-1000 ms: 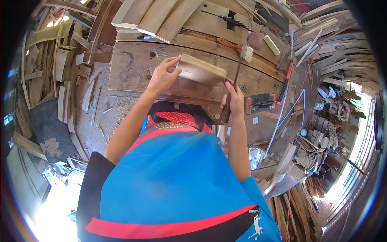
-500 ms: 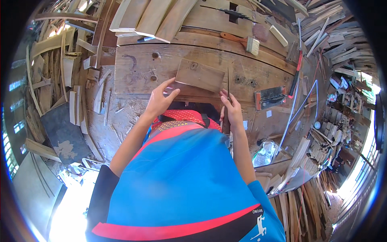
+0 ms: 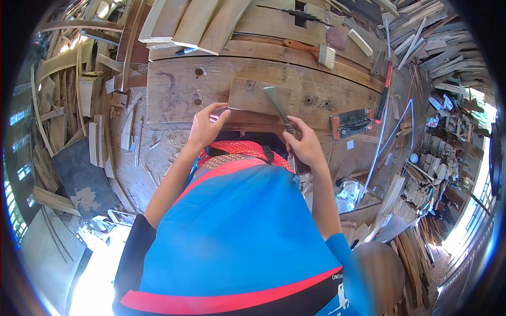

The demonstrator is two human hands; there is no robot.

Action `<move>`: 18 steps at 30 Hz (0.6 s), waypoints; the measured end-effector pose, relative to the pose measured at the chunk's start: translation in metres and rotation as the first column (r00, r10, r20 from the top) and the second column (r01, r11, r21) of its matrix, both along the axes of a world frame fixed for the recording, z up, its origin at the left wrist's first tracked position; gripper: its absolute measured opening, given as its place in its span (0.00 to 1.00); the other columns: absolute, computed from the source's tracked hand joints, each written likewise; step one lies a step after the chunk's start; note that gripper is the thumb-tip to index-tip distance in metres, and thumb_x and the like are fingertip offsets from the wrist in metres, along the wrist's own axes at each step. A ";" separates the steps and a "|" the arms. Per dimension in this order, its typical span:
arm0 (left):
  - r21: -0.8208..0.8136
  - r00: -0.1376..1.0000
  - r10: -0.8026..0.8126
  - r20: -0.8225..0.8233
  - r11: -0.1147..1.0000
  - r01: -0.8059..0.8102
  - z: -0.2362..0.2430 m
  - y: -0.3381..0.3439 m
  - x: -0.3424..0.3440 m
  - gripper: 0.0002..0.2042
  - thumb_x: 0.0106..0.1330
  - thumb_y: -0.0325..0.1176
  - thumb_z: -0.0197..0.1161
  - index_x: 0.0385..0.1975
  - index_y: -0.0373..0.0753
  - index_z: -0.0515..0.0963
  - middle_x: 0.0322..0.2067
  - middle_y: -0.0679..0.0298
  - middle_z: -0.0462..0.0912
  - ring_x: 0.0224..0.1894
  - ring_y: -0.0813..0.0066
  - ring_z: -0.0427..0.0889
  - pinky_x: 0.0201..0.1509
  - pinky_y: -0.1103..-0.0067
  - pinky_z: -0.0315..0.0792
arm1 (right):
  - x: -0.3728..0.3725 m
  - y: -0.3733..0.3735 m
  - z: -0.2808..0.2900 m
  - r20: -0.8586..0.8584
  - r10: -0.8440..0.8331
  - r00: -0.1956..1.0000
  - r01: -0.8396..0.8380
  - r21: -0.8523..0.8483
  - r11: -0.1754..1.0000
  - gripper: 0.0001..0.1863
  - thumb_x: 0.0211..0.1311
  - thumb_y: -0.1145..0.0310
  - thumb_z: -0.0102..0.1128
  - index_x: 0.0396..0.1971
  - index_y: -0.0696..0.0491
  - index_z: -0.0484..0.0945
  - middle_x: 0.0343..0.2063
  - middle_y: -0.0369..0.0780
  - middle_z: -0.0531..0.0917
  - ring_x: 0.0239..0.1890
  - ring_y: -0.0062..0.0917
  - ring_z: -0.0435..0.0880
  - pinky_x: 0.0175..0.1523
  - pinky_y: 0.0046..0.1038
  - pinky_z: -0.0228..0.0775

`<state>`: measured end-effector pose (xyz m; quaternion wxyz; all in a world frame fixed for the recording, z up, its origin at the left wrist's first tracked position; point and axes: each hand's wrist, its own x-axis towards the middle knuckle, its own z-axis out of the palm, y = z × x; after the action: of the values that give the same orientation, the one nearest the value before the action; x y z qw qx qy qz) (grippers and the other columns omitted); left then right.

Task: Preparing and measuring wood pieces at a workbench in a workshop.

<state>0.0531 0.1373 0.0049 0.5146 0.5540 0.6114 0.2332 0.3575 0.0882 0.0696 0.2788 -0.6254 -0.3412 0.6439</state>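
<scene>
A small rectangular wooden board lies at the near edge of the wooden workbench. My left hand is at the board's left corner, thumb and fingers apart, the tips beside or just touching its edge. My right hand grips a chisel with a flat blade that widens towards its pale tip. The blade slants up and left over the right part of the board. Most of the handle is hidden by the hand, and a dark end shows below it.
Thick wooden pieces lie at the far left of the bench. A paintbrush and a red-ended black tool lie to the right. Timber scraps are heaped around. A blurred brown rounded shape is at lower right.
The chisel's blade has swung from edge-on to show its flat side, tilting left over the board. My right hand has turned around the handle. The brown rounded shape has appeared at lower right.
</scene>
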 end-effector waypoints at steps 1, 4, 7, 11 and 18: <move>0.017 1.000 0.015 -0.006 1.000 -0.015 0.000 -0.002 0.002 0.18 0.70 0.43 0.67 0.51 0.35 0.84 0.41 0.51 0.89 0.41 0.64 0.89 0.47 0.71 0.80 | -0.001 0.000 -0.006 0.186 0.103 0.977 -0.120 0.078 0.990 0.26 0.67 0.75 0.62 0.65 0.58 0.71 0.31 0.36 0.81 0.20 0.17 0.78 0.23 0.24 0.72; 0.046 0.998 0.042 0.035 0.998 -0.044 -0.002 -0.005 0.004 0.18 0.70 0.43 0.66 0.50 0.36 0.84 0.41 0.51 0.89 0.42 0.62 0.89 0.47 0.70 0.80 | -0.008 -0.004 -0.018 0.421 0.160 0.893 -0.281 0.245 0.928 0.24 0.67 0.73 0.64 0.63 0.55 0.74 0.25 0.36 0.82 0.18 0.15 0.77 0.23 0.22 0.71; 0.055 1.000 0.019 0.024 0.998 -0.021 -0.004 -0.003 0.003 0.17 0.70 0.43 0.66 0.50 0.36 0.84 0.41 0.51 0.89 0.42 0.61 0.89 0.47 0.70 0.81 | -0.009 -0.007 -0.017 0.393 0.173 0.903 -0.266 0.197 0.944 0.27 0.67 0.74 0.63 0.65 0.55 0.72 0.29 0.36 0.82 0.20 0.16 0.78 0.24 0.23 0.71; 0.059 1.000 -0.015 0.014 0.998 0.014 -0.004 0.004 -0.002 0.17 0.70 0.42 0.66 0.49 0.36 0.84 0.42 0.51 0.90 0.42 0.60 0.90 0.48 0.69 0.81 | -0.010 -0.005 0.001 0.268 0.150 0.952 -0.206 0.194 0.959 0.30 0.64 0.75 0.63 0.67 0.53 0.71 0.45 0.43 0.84 0.34 0.23 0.83 0.38 0.27 0.76; 0.083 0.997 -0.065 0.030 0.995 0.063 -0.007 0.010 -0.004 0.17 0.69 0.41 0.66 0.51 0.36 0.83 0.43 0.54 0.90 0.42 0.61 0.90 0.48 0.70 0.81 | -0.019 0.002 0.023 0.077 0.123 0.989 -0.131 0.111 0.985 0.29 0.65 0.77 0.62 0.67 0.57 0.70 0.50 0.43 0.84 0.32 0.20 0.85 0.37 0.24 0.80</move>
<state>0.0496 0.1473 -0.0025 0.5087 0.5899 0.5748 0.2505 0.3382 0.0901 0.0930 0.2608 -0.6073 -0.4270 0.6171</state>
